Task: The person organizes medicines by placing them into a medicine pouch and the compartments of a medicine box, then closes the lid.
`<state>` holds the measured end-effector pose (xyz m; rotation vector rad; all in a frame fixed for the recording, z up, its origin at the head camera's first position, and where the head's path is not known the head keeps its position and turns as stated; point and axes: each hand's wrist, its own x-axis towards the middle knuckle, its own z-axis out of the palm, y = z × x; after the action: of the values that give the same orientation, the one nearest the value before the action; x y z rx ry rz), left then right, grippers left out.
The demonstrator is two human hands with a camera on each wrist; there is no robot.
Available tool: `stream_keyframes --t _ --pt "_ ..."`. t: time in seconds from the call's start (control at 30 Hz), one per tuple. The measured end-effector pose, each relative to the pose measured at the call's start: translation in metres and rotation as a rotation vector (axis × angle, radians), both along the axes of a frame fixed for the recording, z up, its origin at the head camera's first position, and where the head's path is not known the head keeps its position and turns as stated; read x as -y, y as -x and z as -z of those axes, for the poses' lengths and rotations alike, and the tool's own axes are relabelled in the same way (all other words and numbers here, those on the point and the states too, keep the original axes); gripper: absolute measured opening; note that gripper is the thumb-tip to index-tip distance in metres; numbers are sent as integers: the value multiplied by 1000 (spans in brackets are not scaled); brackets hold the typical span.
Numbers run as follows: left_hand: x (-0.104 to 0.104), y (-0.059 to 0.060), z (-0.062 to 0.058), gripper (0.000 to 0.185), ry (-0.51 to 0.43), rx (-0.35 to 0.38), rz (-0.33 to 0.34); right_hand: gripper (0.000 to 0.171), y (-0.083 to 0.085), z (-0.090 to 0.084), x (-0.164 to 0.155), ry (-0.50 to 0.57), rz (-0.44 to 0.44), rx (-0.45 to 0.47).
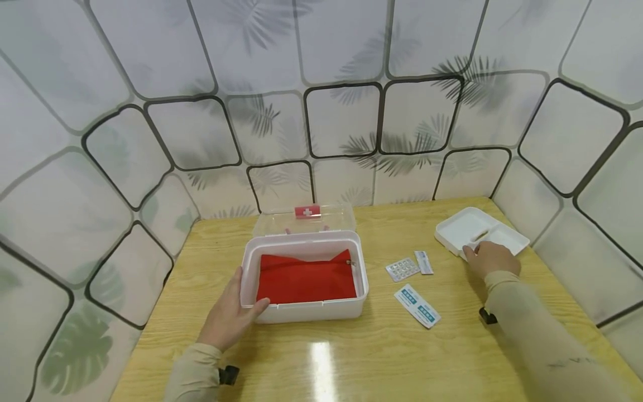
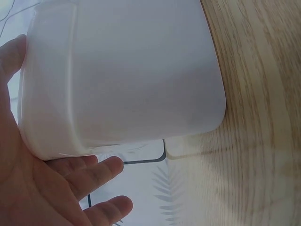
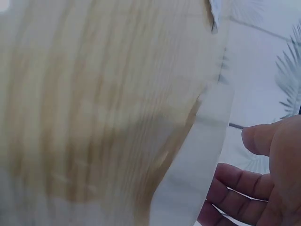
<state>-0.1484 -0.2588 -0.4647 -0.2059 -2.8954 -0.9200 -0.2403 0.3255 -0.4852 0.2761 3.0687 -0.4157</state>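
Observation:
My left hand (image 1: 233, 310) rests at the near left corner of a white first-aid box (image 1: 311, 312), thumb over the front rim. In the left wrist view, its fingers (image 2: 96, 176) stretch past the box's side wall. Inside the box lies a red zippered pouch (image 1: 306, 279); the clear lid (image 1: 271, 225) with a red cross label is tipped back. Over the near edge of a white divided tray (image 1: 464, 226), my right hand (image 1: 492, 259) has its fingertips at the divider. The right wrist view has its thumb (image 3: 258, 139) apart from the tray wall; the fingertips are partly hidden behind it.
Between box and tray lie a silver blister pack (image 1: 403, 269), a small white packet (image 1: 423, 262) and a white packet with blue-green print (image 1: 417, 305). The wooden table (image 1: 392, 363) meets patterned walls (image 1: 341, 123) at the back and right.

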Motion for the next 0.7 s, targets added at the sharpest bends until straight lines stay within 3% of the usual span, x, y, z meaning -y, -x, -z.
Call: stream_keyframes --t 0.33,0.7 --pt "-3 1 2 99 -15 -1 1 32 10 3 15 36 -7 33" --pt "-1 0 0 98 0 10 -13 21 6 7 18 35 -123 -121"
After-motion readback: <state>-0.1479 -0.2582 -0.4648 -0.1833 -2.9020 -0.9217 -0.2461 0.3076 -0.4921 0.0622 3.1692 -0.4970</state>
